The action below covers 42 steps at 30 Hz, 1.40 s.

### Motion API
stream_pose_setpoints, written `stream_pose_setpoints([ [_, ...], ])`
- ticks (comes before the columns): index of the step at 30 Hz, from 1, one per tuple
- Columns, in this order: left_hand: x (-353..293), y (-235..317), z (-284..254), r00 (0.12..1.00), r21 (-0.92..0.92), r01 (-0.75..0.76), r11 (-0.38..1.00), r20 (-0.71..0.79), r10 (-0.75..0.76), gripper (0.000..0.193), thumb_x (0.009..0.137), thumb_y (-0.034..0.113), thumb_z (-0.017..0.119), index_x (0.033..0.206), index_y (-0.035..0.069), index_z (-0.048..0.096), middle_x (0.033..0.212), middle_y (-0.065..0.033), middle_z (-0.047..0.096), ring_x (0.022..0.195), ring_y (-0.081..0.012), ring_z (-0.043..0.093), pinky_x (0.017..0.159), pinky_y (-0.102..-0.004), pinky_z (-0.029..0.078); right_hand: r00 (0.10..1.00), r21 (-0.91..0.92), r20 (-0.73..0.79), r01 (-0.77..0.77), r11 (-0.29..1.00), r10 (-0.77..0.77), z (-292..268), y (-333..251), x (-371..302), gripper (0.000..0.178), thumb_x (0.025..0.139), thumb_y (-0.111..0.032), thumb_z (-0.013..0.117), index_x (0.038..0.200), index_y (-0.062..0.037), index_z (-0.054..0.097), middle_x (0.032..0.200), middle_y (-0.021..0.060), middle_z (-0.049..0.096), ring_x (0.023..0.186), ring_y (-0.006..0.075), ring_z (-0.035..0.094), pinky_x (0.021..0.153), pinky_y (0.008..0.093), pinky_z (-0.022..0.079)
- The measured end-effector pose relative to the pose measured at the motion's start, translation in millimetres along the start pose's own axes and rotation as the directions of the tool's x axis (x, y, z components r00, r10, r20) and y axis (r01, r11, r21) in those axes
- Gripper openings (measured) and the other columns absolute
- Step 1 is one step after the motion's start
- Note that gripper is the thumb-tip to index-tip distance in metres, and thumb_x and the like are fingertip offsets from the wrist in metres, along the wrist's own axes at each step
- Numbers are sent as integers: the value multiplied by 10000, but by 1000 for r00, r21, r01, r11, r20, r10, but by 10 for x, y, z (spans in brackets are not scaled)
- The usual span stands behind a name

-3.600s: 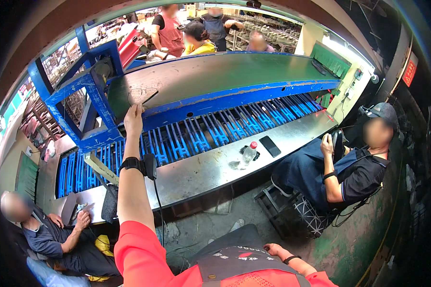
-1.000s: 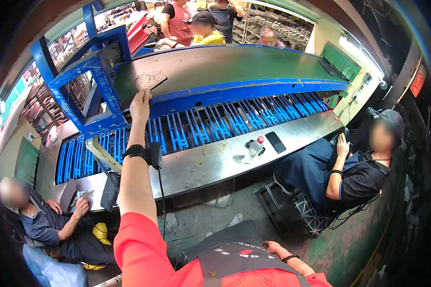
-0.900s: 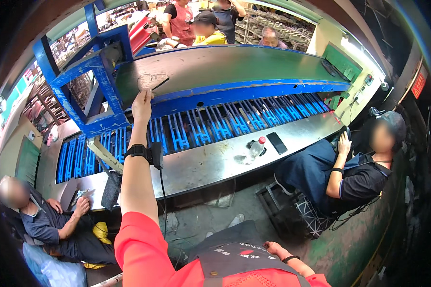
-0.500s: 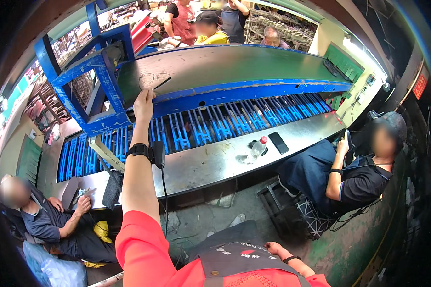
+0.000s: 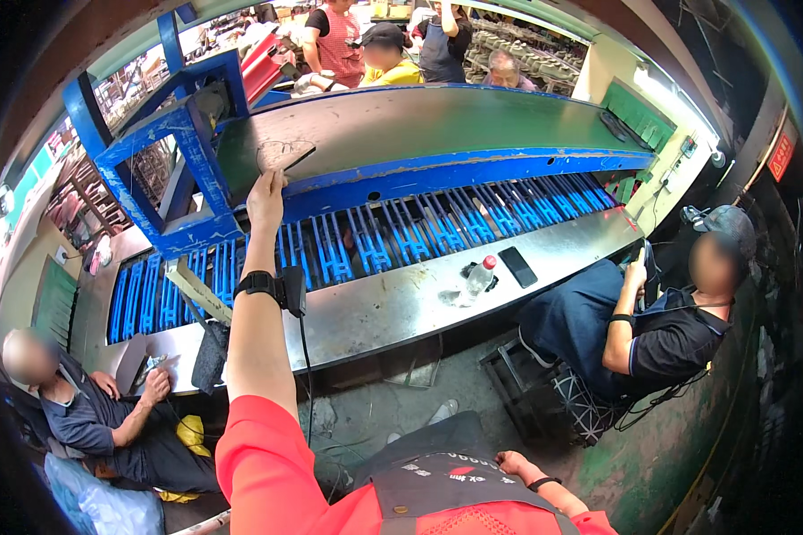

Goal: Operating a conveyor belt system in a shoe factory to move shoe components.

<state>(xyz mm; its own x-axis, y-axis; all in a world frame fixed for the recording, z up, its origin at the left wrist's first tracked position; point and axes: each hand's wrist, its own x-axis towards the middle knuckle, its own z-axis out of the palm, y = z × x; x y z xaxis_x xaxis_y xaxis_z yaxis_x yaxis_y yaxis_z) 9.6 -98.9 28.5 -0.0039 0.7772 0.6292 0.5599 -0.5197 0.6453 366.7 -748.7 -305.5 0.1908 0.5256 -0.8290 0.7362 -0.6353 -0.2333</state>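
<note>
My left arm reaches forward across the metal ledge. The fingers of my left hand (image 5: 266,198) are closed on a thin-framed pair of eyeglasses (image 5: 285,153), pinched at its near side. The glasses are at the near edge of the green conveyor belt (image 5: 401,134); whether they rest on it or hover just above, I cannot tell. My right hand (image 5: 512,463) stays low beside my dark apron (image 5: 437,481), its fingers curled, with nothing visible in them. A black band with a small dark device (image 5: 290,290) and a cable is on my left wrist.
Blue metal bars (image 5: 401,241) fill the space below the belt. On the metal ledge (image 5: 375,308) stand a clear bottle (image 5: 482,275) with a red cap and a dark phone (image 5: 517,267). One seated person (image 5: 669,330) is at right, another (image 5: 98,410) at left. A blue frame (image 5: 165,169) rises left.
My left hand and the glasses stay in nearly the same place, shifted only very slightly. The person at left has lifted their head a little.
</note>
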Motion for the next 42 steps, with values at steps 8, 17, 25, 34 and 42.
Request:
stream_pose_setpoints([
  [8,4,-19,30,1000,-33,18,999,14,-18,314,961,305,481,829,43,591,795,-133,608,756,-294,596,700,-364,453,1000,11,0,3,1000,-3,33,22,23,486,652,-155,671,1132,-97,624,1079,134,661,1039,291,613,847,373,480],
  [17,-1,6,11,1000,23,1,1000,12,-1,322,963,305,476,814,45,592,787,-124,608,749,-283,598,690,-365,452,999,10,24,-25,1000,25,11,-24,-18,455,656,-144,670,1105,-90,624,1069,128,663,1042,288,611,842,374,482],
  [25,-13,20,2,1000,-17,-5,1000,3,5,320,964,302,478,819,42,595,778,-120,607,746,-280,601,690,-362,452,998,-4,-46,41,999,-41,102,91,50,448,705,-297,671,1100,-92,624,1027,118,674,963,275,636,820,362,484],
  [34,-12,7,9,1000,-2,-11,1000,-11,11,329,963,314,480,825,42,605,782,-134,609,751,-297,602,693,-367,452,999,-43,-38,27,999,-29,85,40,-13,397,745,-234,615,1113,-86,616,1067,132,661,1013,295,619,847,373,478],
  [42,-3,-19,17,1000,3,-4,1000,-4,4,322,966,311,475,830,48,602,775,-130,603,741,-290,597,686,-361,451,997,-51,-66,38,998,-41,143,84,31,368,760,-249,613,1090,-85,619,1050,155,657,1010,317,613,829,395,474],
])
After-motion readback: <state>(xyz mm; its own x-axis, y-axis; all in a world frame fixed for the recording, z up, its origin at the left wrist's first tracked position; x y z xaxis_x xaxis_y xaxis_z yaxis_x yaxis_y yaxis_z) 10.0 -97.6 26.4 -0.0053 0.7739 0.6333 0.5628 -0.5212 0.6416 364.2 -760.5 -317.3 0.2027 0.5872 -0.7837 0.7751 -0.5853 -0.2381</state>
